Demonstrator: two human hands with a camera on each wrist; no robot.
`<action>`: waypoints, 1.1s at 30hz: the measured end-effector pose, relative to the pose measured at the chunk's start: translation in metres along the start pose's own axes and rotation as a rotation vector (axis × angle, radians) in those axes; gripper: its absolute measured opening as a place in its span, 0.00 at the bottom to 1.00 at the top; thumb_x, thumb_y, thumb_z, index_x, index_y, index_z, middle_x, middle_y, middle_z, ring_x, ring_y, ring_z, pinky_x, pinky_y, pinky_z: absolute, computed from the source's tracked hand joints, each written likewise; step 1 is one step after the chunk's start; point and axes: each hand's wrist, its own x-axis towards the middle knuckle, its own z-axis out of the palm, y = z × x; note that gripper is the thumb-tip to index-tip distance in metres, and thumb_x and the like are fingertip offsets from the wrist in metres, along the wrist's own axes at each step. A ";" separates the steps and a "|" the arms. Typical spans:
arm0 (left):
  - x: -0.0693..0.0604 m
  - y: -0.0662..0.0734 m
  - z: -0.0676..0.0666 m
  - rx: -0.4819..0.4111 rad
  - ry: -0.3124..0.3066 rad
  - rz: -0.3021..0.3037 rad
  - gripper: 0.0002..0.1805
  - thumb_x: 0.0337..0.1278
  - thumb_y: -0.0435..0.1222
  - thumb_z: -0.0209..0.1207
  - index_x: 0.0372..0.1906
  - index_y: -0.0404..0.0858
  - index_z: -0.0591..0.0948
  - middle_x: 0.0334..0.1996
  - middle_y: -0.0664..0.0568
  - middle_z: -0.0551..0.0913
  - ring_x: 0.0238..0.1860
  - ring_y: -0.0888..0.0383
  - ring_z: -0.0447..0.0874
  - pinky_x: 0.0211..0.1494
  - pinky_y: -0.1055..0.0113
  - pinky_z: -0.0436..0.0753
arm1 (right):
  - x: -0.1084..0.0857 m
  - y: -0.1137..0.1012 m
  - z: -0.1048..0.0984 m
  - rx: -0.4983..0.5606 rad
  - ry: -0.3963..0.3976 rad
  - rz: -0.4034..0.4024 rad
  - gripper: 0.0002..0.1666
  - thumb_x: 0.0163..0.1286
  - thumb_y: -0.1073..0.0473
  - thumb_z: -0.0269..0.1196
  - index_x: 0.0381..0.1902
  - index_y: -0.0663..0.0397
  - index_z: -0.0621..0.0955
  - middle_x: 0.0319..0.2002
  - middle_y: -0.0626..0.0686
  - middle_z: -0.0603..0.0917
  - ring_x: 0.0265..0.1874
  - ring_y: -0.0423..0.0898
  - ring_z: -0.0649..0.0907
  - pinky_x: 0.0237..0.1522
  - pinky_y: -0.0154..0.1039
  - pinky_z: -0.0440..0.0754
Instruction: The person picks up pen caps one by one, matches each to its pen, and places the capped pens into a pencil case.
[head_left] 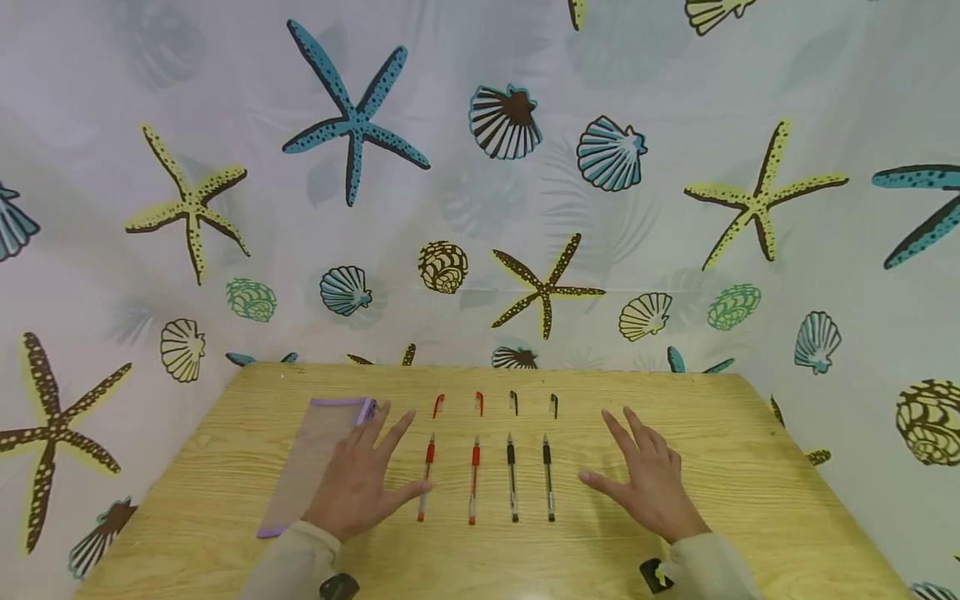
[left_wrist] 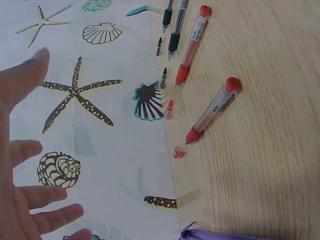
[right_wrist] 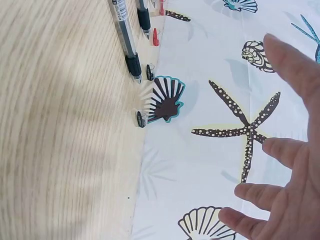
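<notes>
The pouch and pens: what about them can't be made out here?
Head view: left hand hides part of the purple-trimmed pouch.
Left wrist: bottom edge cuts off most of the pouch.
Left wrist: fine print on the red gel pens, too small.
Right wrist: top edge cuts off both black gel pens.

The left hand (head_left: 360, 487) and right hand (head_left: 651, 487) are bare. The left sleeve (head_left: 291, 562) and right sleeve (head_left: 711, 567) are long and pale cream. A dark, rounded device (head_left: 339, 587) sits at the left cuff; a squarish black wrist unit (head_left: 650, 576) with a small yellow patch sits at the right.
</notes>
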 end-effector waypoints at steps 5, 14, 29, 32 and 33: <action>0.003 -0.001 0.002 -0.076 -0.025 -0.026 0.49 0.50 0.61 0.62 0.75 0.48 0.59 0.71 0.37 0.59 0.64 0.36 0.67 0.57 0.35 0.69 | 0.006 0.002 0.006 0.019 0.008 -0.025 0.52 0.61 0.35 0.63 0.75 0.50 0.58 0.73 0.65 0.53 0.65 0.72 0.57 0.54 0.73 0.52; 0.006 -0.005 0.007 -0.197 -0.090 -0.086 0.49 0.53 0.62 0.60 0.76 0.48 0.55 0.71 0.39 0.60 0.62 0.38 0.70 0.52 0.40 0.76 | 0.021 0.002 0.015 0.058 0.040 -0.086 0.50 0.62 0.38 0.65 0.74 0.51 0.60 0.71 0.63 0.60 0.62 0.71 0.64 0.53 0.74 0.56; 0.014 -0.012 0.020 -0.451 -0.128 -0.246 0.47 0.50 0.57 0.65 0.74 0.50 0.60 0.65 0.44 0.71 0.44 0.53 0.79 0.44 0.55 0.81 | 0.048 -0.008 0.028 0.202 -0.023 -0.082 0.47 0.65 0.40 0.63 0.75 0.48 0.58 0.69 0.62 0.64 0.65 0.66 0.65 0.59 0.68 0.64; 0.016 -0.015 0.024 -0.492 -0.138 -0.272 0.46 0.51 0.57 0.65 0.74 0.51 0.60 0.64 0.43 0.72 0.45 0.53 0.80 0.44 0.55 0.81 | 0.054 -0.011 0.029 0.233 -0.044 -0.073 0.47 0.65 0.40 0.63 0.75 0.48 0.58 0.68 0.62 0.66 0.61 0.64 0.70 0.55 0.64 0.69; 0.017 -0.016 0.026 -0.505 -0.141 -0.281 0.46 0.51 0.57 0.65 0.74 0.51 0.60 0.64 0.43 0.72 0.44 0.53 0.80 0.44 0.55 0.81 | 0.056 -0.012 0.030 0.241 -0.047 -0.069 0.47 0.65 0.40 0.63 0.75 0.48 0.58 0.67 0.62 0.66 0.59 0.63 0.72 0.54 0.63 0.71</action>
